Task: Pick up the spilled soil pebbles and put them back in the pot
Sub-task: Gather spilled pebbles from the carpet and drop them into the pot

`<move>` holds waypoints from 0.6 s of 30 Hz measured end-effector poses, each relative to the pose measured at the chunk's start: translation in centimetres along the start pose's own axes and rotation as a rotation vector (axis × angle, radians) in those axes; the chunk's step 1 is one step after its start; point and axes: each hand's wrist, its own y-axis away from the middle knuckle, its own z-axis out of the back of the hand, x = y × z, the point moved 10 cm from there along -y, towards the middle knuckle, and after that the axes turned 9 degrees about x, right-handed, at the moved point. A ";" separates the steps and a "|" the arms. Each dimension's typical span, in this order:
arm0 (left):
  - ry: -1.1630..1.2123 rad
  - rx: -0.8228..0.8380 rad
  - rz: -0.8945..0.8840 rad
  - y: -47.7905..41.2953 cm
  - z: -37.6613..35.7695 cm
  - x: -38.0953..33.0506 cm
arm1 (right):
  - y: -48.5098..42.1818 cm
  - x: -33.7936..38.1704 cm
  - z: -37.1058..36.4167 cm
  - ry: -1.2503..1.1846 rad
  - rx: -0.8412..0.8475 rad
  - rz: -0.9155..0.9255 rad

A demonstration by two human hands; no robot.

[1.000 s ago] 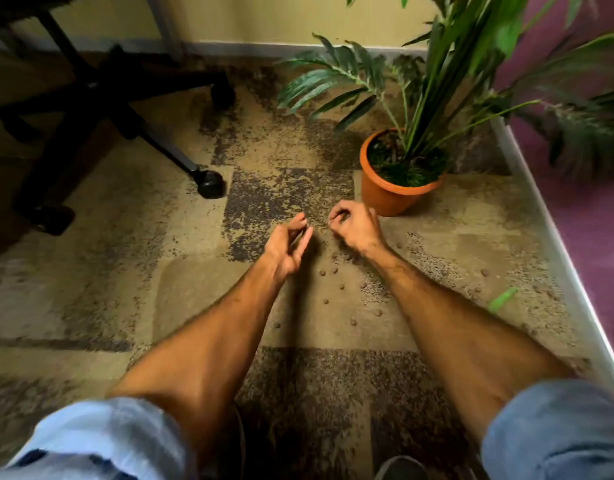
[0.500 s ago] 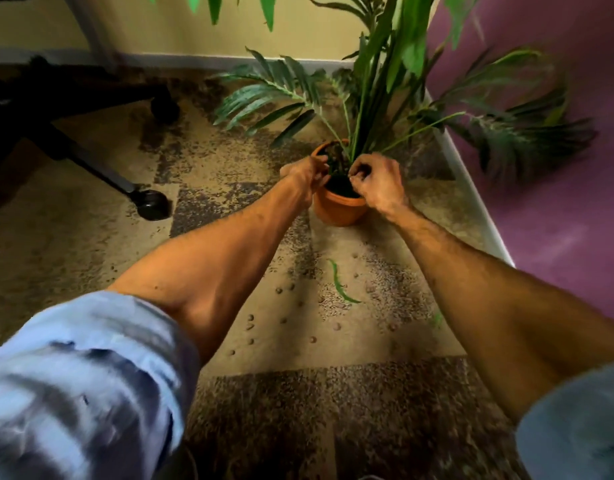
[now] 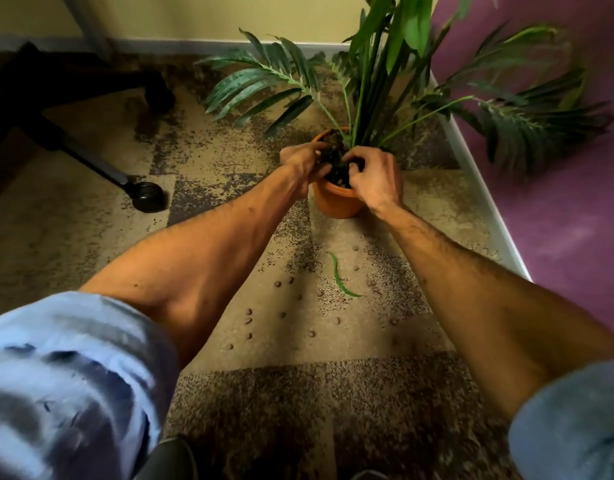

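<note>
The orange pot (image 3: 336,204) with a green palm stands on the carpet near the purple wall. Both hands are at its rim. My left hand (image 3: 300,162) sits over the left edge with the thumb across the dark soil and the fingers curled under. My right hand (image 3: 376,178) hangs over the right edge, fingers bent down into the pot, tips hidden. Whether either hand holds pebbles is hidden. Several small brown pebbles (image 3: 249,321) lie scattered on the carpet between my forearms, nearer to me than the pot.
A fallen green leaf (image 3: 337,276) lies among the pebbles. An office chair's black leg and caster (image 3: 147,196) stand to the left. A white skirting (image 3: 485,188) runs along the purple wall on the right. Palm fronds (image 3: 264,84) spread over the floor behind the pot.
Both hands rose from the carpet, where they were pinched over pebbles, and moved forward to the pot's rim. My view shifted closer to the pot.
</note>
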 end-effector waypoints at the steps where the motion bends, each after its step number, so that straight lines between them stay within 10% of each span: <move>1: 0.016 -0.008 -0.006 0.1 0.1 -0.1 | 0.4 0.0 0.4 0.022 -0.024 -0.001; 10: 0.044 -0.083 -0.103 5.4 5.7 1.1 | 6.2 3.5 -1.5 0.098 -0.087 0.128; 18: -0.652 -0.363 -0.037 10.9 19.1 8.7 | 14.8 2.3 -15.3 0.010 0.593 -0.187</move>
